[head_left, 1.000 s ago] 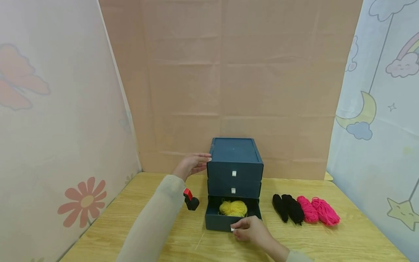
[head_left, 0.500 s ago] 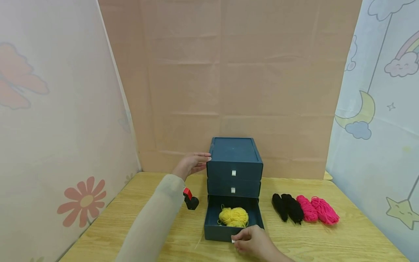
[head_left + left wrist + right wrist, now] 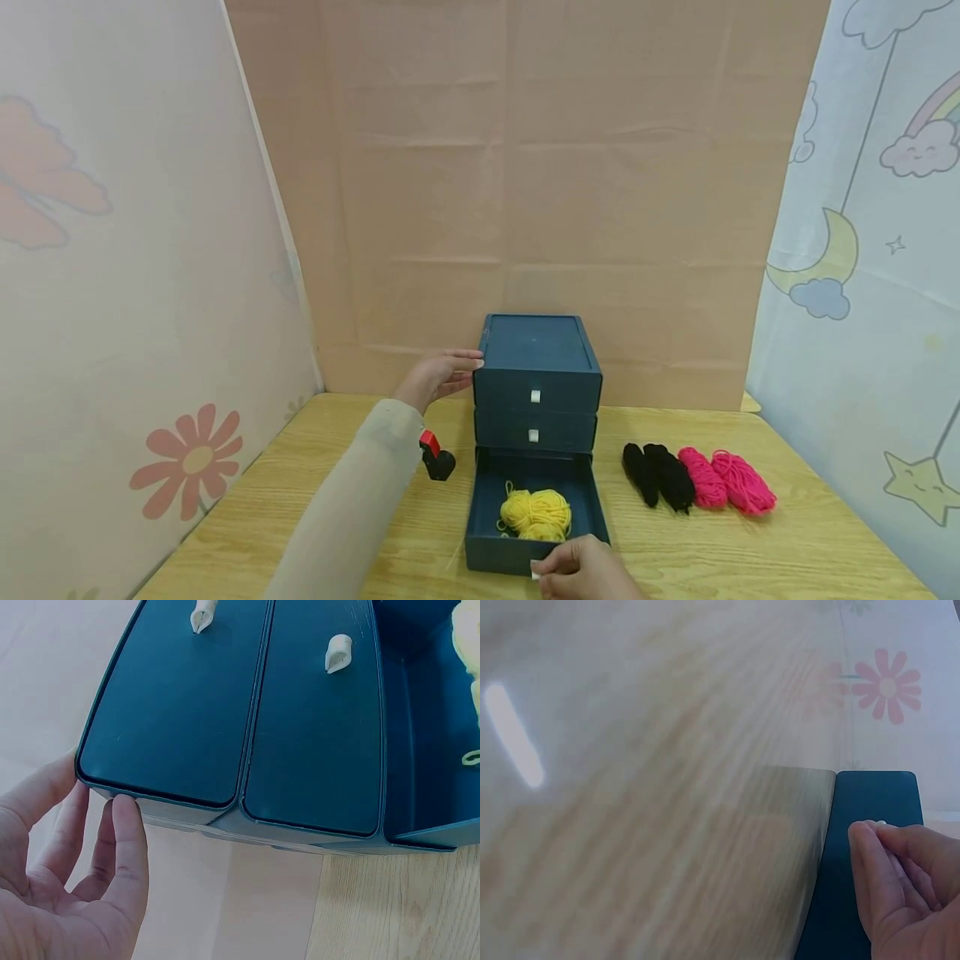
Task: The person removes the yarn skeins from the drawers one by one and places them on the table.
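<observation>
A dark blue three-drawer unit [image 3: 534, 343] stands on the table, its bottom drawer [image 3: 495, 556] pulled well out. Inside that drawer lies a yellow yarn skein [image 3: 537, 512]. My right hand [image 3: 588, 571] pinches the small white pull tab [image 3: 535, 570] on the drawer front; the right wrist view shows thumb and fingertips meeting over it. At the unit's upper left side, my left hand [image 3: 441, 375] rests extended fingers against the edge. In the left wrist view its fingertips touch the top drawer's corner, and the upper two drawer fronts [image 3: 169, 705] are closed.
Two black yarn skeins [image 3: 660, 477] and two pink ones [image 3: 727, 482] lie on the table right of the unit. A small black and red device [image 3: 437, 457] shows beside the left sleeve. A brown paper backdrop [image 3: 525, 192] rises behind the unit.
The right hand has drawn the bottom drawer toward me, by its tab, and the yellow yarn skein has come forward with it. My left hand has stayed in place against the unit.
</observation>
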`<state>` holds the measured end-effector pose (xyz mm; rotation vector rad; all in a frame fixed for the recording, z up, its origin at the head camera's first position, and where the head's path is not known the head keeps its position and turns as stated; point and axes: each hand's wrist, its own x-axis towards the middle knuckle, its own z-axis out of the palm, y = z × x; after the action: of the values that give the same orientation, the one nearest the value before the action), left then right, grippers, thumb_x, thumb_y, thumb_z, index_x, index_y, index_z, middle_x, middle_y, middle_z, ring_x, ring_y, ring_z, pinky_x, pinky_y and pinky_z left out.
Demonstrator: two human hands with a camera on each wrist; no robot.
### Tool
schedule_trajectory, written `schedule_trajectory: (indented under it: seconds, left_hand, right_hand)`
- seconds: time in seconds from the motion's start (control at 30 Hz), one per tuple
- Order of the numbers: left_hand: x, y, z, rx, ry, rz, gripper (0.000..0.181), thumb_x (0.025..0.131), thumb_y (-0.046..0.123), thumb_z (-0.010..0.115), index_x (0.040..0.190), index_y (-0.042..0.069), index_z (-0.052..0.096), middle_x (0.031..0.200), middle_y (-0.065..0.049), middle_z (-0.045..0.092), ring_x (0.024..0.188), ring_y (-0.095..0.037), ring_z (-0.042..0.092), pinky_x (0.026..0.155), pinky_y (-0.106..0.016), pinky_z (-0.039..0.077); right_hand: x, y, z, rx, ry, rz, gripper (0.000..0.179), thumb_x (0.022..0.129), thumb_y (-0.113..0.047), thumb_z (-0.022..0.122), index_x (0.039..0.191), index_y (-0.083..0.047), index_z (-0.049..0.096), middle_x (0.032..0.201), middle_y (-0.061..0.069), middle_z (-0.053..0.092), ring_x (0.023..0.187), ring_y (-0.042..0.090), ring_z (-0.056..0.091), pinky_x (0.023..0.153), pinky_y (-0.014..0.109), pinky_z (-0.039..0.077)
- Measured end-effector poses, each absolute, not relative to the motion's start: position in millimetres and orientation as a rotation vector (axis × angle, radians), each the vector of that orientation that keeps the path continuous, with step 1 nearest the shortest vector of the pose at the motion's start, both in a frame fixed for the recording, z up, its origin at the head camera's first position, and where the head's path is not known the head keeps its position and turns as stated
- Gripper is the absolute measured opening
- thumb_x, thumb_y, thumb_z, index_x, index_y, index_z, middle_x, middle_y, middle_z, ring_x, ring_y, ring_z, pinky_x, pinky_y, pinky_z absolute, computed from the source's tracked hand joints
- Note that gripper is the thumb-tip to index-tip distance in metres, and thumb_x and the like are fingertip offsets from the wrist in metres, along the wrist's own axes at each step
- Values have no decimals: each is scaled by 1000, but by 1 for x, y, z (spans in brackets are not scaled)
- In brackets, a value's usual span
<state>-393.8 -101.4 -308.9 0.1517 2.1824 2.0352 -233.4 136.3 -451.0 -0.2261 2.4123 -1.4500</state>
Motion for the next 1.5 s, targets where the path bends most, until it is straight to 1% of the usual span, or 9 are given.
schedule_trajectory:
  seconds: [0.2, 0.47, 0.63, 0.77, 0.93, 1.07, 1.27, 1.37, 1.5]
  left_hand:
    - [-393, -102, -309, 148, 2195, 2028, 25, 84, 23, 69, 107, 15, 69, 110, -3, 63, 95, -20, 62, 88, -34, 49]
    - [-392, -102, -309, 146, 2200, 2037, 26, 84, 22, 69, 108, 14, 69, 109, -3, 63, 95, -21, 62, 89, -34, 49]
    - [-392, -103, -309, 149, 2194, 2032, 25, 84, 22, 68, 108, 15, 69, 109, -3, 63, 95, -21, 62, 88, -33, 50]
    - [-392, -103, -309, 155, 2178, 2043, 25, 84, 22, 69, 108, 15, 69, 110, -3, 63, 93, -19, 62, 88, -34, 49]
    - [-393, -103, -309, 151, 2190, 2029, 25, 84, 23, 69, 108, 15, 69, 110, -2, 63, 93, -19, 62, 88, -34, 49]
    - [-393, -103, -308, 157, 2194, 2018, 26, 84, 23, 69, 108, 15, 68, 110, -3, 63, 94, -20, 62, 88, -33, 49]
    - [-393, -102, -306, 168, 2191, 2012, 28, 84, 23, 69, 109, 14, 68, 110, -4, 63, 94, -19, 62, 89, -33, 49]
    - [-394, -103, -307, 172, 2198, 2002, 27, 84, 23, 68, 110, 14, 67, 110, -4, 63, 93, -19, 62, 90, -34, 48]
    - [-394, -103, -307, 162, 2221, 1984, 26, 84, 24, 68, 109, 15, 68, 109, -3, 63, 93, -19, 62, 88, -33, 49]
  right_hand:
    - [-227, 134, -451, -284, 2426, -1440, 11, 79, -8, 70, 89, -3, 73, 80, 6, 70, 69, 12, 62, 65, 30, 54]
    - [-225, 132, -453, -299, 2450, -1436, 8, 79, -7, 71, 85, -3, 73, 78, 6, 70, 67, 11, 62, 62, 29, 54]
    - [-226, 133, -454, -297, 2411, -1450, 11, 79, -7, 70, 88, -2, 73, 80, 6, 70, 68, 12, 62, 64, 29, 54]
    - [-224, 137, -451, -369, 2285, -1512, 17, 80, -4, 69, 96, 3, 70, 83, 8, 69, 72, 13, 63, 67, 28, 53]
    - [-217, 140, -429, -456, 2112, -1559, 26, 83, -8, 66, 104, 8, 62, 88, 10, 67, 76, 17, 60, 70, 25, 52]
    - [-215, 140, -399, -443, 2121, -1568, 28, 85, -13, 66, 106, 5, 62, 91, 9, 66, 77, 20, 59, 71, 31, 54]
    - [-233, 148, -371, -592, 2190, -1627, 27, 89, -19, 62, 109, -1, 62, 99, 14, 65, 86, 25, 63, 75, 39, 55]
    - [-246, 153, -371, -676, 2201, -1654, 29, 91, -18, 59, 114, -1, 60, 105, 16, 63, 90, 29, 62, 78, 39, 54]
    - [-266, 160, -378, -705, 2216, -1667, 31, 93, -17, 55, 120, -1, 56, 110, 15, 61, 100, 36, 58, 85, 45, 51]
